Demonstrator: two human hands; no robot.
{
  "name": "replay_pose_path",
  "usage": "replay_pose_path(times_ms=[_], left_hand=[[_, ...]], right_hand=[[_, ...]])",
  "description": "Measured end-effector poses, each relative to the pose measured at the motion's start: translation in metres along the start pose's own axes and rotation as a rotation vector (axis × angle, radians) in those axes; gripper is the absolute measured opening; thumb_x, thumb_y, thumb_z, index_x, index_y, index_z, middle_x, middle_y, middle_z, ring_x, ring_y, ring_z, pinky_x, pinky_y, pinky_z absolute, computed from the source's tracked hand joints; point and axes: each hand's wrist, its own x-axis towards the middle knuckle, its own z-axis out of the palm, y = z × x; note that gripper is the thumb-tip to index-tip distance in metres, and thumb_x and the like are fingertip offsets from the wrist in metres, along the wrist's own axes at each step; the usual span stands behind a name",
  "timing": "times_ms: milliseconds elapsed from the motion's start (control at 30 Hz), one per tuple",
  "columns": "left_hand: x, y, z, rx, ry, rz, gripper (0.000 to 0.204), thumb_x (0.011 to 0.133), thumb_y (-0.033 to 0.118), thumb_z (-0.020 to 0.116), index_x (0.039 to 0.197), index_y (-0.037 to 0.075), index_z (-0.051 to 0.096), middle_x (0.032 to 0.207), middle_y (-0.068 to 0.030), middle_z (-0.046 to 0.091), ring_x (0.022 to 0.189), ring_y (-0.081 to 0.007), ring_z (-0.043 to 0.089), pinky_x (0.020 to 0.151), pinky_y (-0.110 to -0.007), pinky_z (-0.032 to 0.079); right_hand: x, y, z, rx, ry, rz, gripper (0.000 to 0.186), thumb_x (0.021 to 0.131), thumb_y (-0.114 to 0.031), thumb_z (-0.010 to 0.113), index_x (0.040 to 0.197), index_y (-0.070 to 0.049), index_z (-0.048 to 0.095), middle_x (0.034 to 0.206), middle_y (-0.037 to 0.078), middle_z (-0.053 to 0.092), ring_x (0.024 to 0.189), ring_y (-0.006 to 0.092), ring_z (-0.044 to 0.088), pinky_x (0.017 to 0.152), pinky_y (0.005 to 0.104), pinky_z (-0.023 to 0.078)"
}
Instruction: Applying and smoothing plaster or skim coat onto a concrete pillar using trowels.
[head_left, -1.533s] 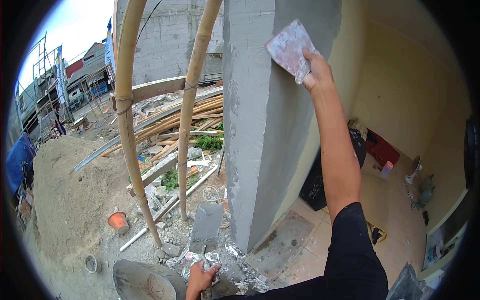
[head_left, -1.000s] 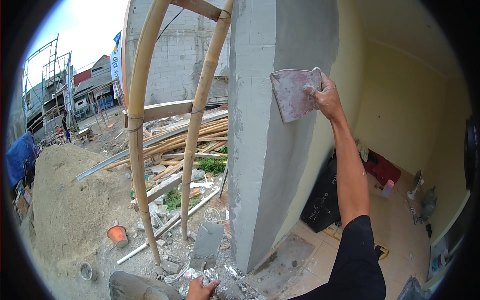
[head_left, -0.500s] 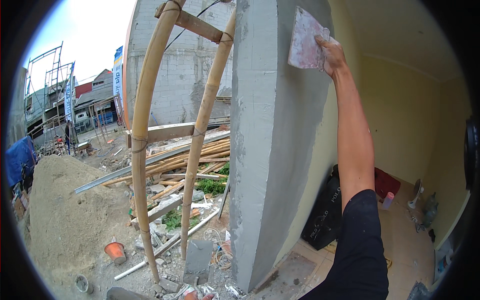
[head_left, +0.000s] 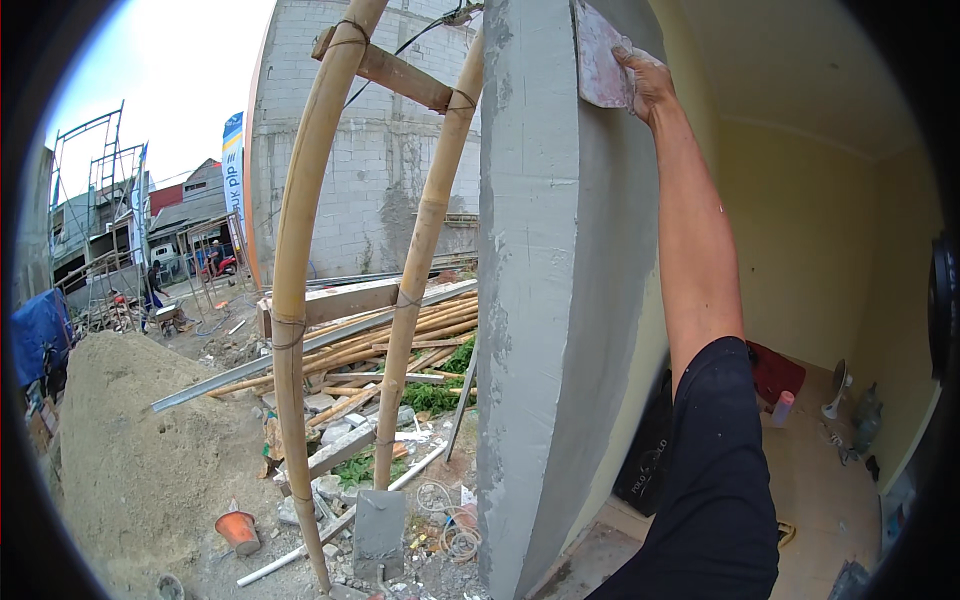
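Note:
My right hand [head_left: 648, 82] is raised high, its fingers closed round the edge of a flat, roughly rectangular plastering plate [head_left: 605, 65] smeared white and pinkish. The plate lies against the upper side face of a grey plastered column [head_left: 530, 290], close to its vertical corner. Damp-looking darker plaster [head_left: 612, 220] covers that side face. My left hand is out of view. Low in the picture, left of the column, a grey-coated flat board with a handle [head_left: 379, 528] appears; what supports it cannot be made out.
Two bamboo poles [head_left: 292, 330] tied with wooden rungs stand left of the column. Behind them lie bamboo poles [head_left: 430, 325] and rubble. A sand heap [head_left: 140, 440] and orange bucket [head_left: 238, 532] are farther left. At right is a room with a fan [head_left: 838, 388].
My right hand and the plate have shifted left toward the column's corner. The view has shifted a little, and the fingers seen at the bottom edge have gone out of sight.

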Motion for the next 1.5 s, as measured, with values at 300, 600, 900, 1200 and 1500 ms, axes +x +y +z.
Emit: replay_pose_path(times_ms=[300, 600, 900, 1200, 1500], left_hand=[[0.027, 0.003, -0.006, 0.034, -0.135, -0.072, 0.036, 0.081, 0.032, 0.068, 0.082, -0.003, 0.057, 0.056, -0.0108, 0.057, 0.048, -0.0208, 0.052, 0.048, -0.037, 0.043], [0.031, 0.037, 0.003, 0.006, -0.148, 0.128, 0.031, 0.082, 0.026, 0.067, 0.081, -0.004, 0.059, 0.056, -0.0119, 0.057, 0.047, -0.0215, 0.052, 0.047, -0.037, 0.042], [0.027, 0.050, 0.001, -0.088, -0.177, 0.023, 0.032, 0.082, 0.026, 0.066, 0.069, -0.003, 0.060, 0.050, -0.0088, 0.052, 0.045, -0.0187, 0.049, 0.044, -0.037, 0.038], [0.041, 0.028, 0.000, -0.044, -0.087, 0.088, 0.031, 0.082, 0.023, 0.066, 0.066, -0.002, 0.058, 0.050, -0.0098, 0.053, 0.044, -0.0199, 0.049, 0.043, -0.038, 0.038], [0.038, 0.020, 0.001, 0.016, -0.142, 0.102, 0.031, 0.083, 0.025, 0.063, 0.071, -0.003, 0.060, 0.053, -0.0115, 0.055, 0.046, -0.0223, 0.051, 0.045, -0.037, 0.040]], right_hand=[[0.000, 0.008, -0.037, -0.213, 0.338, 0.025, 0.036, 0.084, -0.004, 0.068, 0.113, 0.012, 0.055, 0.101, 0.016, 0.065, 0.083, 0.0245, 0.067, 0.070, 0.0382, 0.060], [-0.008, -0.005, -0.018, -0.113, 0.005, -0.091, 0.033, 0.089, -0.007, 0.062, 0.117, 0.008, 0.055, 0.105, 0.014, 0.065, 0.088, 0.0229, 0.066, 0.076, 0.0358, 0.059], [0.008, -0.004, -0.014, -0.227, 0.239, -0.030, 0.034, 0.082, -0.004, 0.070, 0.110, 0.010, 0.056, 0.096, 0.016, 0.065, 0.076, 0.0236, 0.067, 0.062, 0.0374, 0.060], [-0.009, -0.021, -0.035, -0.194, -0.014, -0.219, 0.047, 0.081, -0.006, 0.072, 0.120, 0.010, 0.053, 0.104, 0.014, 0.064, 0.085, 0.0207, 0.065, 0.073, 0.0327, 0.057], [-0.002, -0.012, -0.026, -0.641, 0.168, -0.334, 0.057, 0.076, -0.017, 0.078, 0.121, 0.007, 0.054, 0.103, 0.012, 0.065, 0.087, 0.0174, 0.062, 0.074, 0.0299, 0.052]])
